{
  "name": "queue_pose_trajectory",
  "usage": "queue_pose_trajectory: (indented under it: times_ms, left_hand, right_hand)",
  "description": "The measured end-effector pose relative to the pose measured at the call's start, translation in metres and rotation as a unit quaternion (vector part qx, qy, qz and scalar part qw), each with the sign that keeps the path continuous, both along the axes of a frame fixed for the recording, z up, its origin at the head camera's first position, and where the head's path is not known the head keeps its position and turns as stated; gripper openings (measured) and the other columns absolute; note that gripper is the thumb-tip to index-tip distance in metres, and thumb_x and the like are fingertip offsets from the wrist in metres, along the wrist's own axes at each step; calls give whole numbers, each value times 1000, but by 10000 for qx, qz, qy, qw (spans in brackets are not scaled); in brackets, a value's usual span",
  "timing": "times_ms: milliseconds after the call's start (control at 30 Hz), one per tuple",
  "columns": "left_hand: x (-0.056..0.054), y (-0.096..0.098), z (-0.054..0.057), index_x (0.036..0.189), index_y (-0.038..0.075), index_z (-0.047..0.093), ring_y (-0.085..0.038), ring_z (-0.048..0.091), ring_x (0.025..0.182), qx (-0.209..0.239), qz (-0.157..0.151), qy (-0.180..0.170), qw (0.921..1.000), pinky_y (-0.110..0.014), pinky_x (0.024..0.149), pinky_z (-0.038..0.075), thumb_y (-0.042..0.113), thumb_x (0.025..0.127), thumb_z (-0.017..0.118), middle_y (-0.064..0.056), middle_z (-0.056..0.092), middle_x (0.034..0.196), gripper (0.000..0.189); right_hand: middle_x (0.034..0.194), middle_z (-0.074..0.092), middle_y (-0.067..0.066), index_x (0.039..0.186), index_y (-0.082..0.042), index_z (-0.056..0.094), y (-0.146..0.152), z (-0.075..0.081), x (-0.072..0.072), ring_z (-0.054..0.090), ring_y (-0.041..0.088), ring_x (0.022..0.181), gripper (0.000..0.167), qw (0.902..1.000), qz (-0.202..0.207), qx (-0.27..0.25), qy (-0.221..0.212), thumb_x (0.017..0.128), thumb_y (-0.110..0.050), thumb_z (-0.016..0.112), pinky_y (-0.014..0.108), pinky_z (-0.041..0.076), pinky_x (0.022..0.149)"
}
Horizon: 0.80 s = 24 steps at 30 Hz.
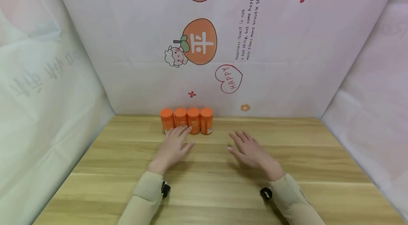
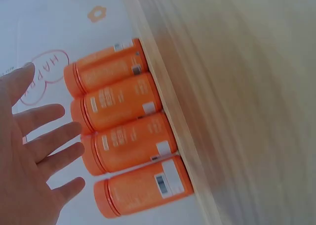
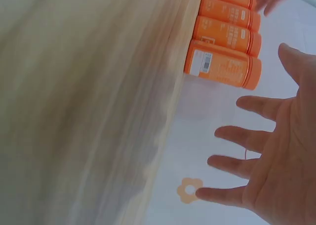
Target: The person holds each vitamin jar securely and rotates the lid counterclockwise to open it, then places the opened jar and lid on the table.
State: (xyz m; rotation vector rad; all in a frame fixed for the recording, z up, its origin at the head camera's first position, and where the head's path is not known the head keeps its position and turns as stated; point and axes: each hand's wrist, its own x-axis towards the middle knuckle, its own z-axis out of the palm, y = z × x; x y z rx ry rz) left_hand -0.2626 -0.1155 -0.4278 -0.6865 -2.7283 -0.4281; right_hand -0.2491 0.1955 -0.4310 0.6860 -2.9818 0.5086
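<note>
Several orange bottles with orange screw lids stand upright in a row at the back of the table. The rightmost bottle (image 1: 206, 121) shows a white label patch low on its side; the leftmost bottle (image 1: 167, 118) is partly behind my left hand (image 1: 169, 151). In the left wrist view that hand (image 2: 29, 160) has its fingers spread in front of the lids, holding nothing. My right hand (image 1: 251, 151) hovers over the table to the right of the row, fingers extended and apart. Nothing is in its grasp in the right wrist view either.
The wooden table (image 1: 210, 189) ends at a white printed back sheet (image 1: 280, 58). White sheets also hang along the left side (image 1: 47, 111) and the right side (image 1: 373, 94). A black band (image 1: 266, 193) sits at the right wrist, another (image 1: 165, 189) at the left.
</note>
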Motion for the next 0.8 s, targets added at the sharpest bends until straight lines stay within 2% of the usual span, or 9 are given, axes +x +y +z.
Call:
queue_pose_trajectory:
  times_ms: [133, 333, 567, 800]
  left_hand:
    - [-3, -7, -1, 142, 11, 44, -30, 40, 132, 42, 87, 82, 9999, -51, 112, 24, 45, 94, 52, -11, 47, 142, 59]
    - [-7, -16, 0, 138, 6, 48, -32, 44, 129, 165, 42, 254, 9995, -51, 110, 28, 38, 94, 56, -13, 50, 139, 55]
    - [-10, -26, 1, 139, 8, 47, -34, 41, 129, 204, 243, 157, 9994, -50, 110, 28, 40, 94, 54, -15, 48, 140, 55]
    - [-15, -35, -1, 136, 7, 51, -34, 43, 128, 247, 297, 72, 9992, -52, 108, 29, 41, 94, 54, -15, 51, 137, 54]
  right_hand:
    - [152, 29, 17, 149, -17, 31, 5, -2, -1, 21, 43, 140, 69, 10000, -28, -82, -20, 95, -60, 35, 64, 20, 107]
    - [149, 34, 19, 146, -13, 36, 12, -3, -6, 29, 44, 137, 69, 10000, -18, -69, 2, 95, -59, 36, 61, 24, 107]
    - [145, 39, 21, 144, -12, 40, 24, -3, -11, 36, 43, 132, 63, 9997, -98, -133, 151, 96, -54, 39, 59, 29, 105]
    - [144, 41, 22, 142, -10, 42, 36, -7, -11, 37, 44, 131, 59, 9994, -286, -175, 47, 98, -49, 41, 60, 29, 105]
